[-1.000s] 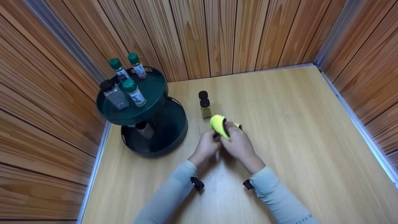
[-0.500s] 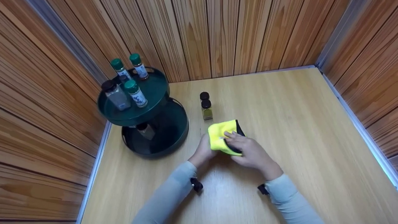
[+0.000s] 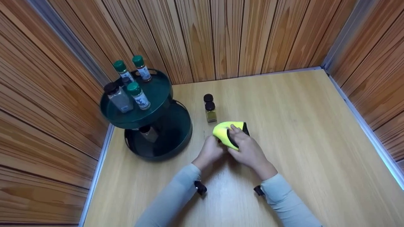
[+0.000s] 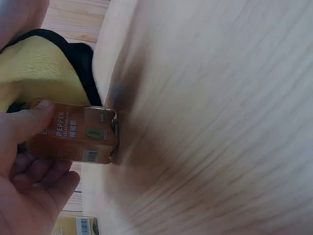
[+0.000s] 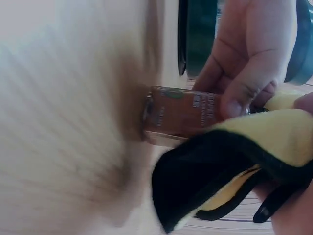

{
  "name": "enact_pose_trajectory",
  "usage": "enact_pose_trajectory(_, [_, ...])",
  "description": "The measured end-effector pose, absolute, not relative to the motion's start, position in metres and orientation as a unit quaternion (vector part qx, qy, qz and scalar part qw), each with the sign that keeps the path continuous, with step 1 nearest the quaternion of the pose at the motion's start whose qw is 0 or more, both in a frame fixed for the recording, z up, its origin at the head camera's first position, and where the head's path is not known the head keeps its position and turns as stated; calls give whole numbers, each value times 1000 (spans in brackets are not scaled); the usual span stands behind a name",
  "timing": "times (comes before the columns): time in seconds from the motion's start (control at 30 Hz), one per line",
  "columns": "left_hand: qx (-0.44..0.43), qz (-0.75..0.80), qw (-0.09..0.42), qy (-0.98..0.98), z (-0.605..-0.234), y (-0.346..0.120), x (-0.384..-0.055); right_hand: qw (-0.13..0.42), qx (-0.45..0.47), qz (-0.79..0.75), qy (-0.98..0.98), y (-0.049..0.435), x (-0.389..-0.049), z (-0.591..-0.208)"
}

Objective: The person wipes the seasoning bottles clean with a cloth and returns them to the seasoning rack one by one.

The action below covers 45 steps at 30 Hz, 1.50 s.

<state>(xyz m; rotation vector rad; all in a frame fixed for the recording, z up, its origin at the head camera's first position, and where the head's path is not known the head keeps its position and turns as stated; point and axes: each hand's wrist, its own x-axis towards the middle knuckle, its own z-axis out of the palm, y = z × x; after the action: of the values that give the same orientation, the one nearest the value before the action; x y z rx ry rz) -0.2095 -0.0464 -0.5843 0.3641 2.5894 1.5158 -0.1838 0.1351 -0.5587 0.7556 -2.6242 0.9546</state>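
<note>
Two hands meet over one pale wooden table (image 3: 300, 142). The left hand (image 3: 209, 151) grips one small reddish-brown jar (image 4: 73, 132), thumb on its front, the label reading "PEPPER". The right hand (image 3: 249, 151) holds one yellow cloth (image 3: 222, 131) with black edging, thumb below and fingers on top, against the capped end of the jar. Beyond them stand two dark-capped jars, one close behind the other: the front jar (image 3: 210, 116) has yellowish contents, while the rear jar (image 3: 208, 97) is mostly covered by it. To the left is one dark green round rack (image 3: 157, 91) with two tiers. Its upper tier bears three green-capped bottles (image 3: 141, 100) and one larger dark-capped jar (image 3: 120, 99); a small dark shape among them is hard to identify. On the lower tier, one jar (image 3: 149, 134) is partly hidden by the tier above. The held jar's cap is covered by hand and cloth, and whether its base touches the table is unclear.
</note>
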Motion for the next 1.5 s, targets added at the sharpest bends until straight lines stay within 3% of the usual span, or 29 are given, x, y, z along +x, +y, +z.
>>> enact_pose_trajectory(0.13, [142, 529, 24, 836, -587, -51, -208, 160, 351, 341, -857, 143, -182, -564])
enact_pose_trajectory(0.27, [159, 517, 2, 841, -590, -53, -208, 151, 400, 351, -833, 159, -179, -561])
enact_pose_trajectory(0.47, [133, 515, 56, 845, -589, -49, -209, 137, 296, 382, -865, 172, -175, -550])
enact_pose_trajectory(0.67, [89, 547, 123, 824, -585, -46, -210, 104, 170, 356, -913, 149, -177, -541])
enact_pose_trajectory(0.8, [104, 518, 103, 843, -584, -45, -210, 86, 177, 326, -925, 134, -181, -544])
enact_pose_trajectory(1.1, [150, 526, 48, 836, -587, -52, -208, 110, 346, 319, -876, 149, -174, -551])
enact_pose_trajectory(1.23, [166, 477, 35, 862, -587, -52, -210, 60, 297, 339, -890, 157, -168, -537])
enact_pose_trajectory(1.5, [116, 489, 92, 859, -582, -45, -211, 31, 166, 308, -936, 144, -170, -522])
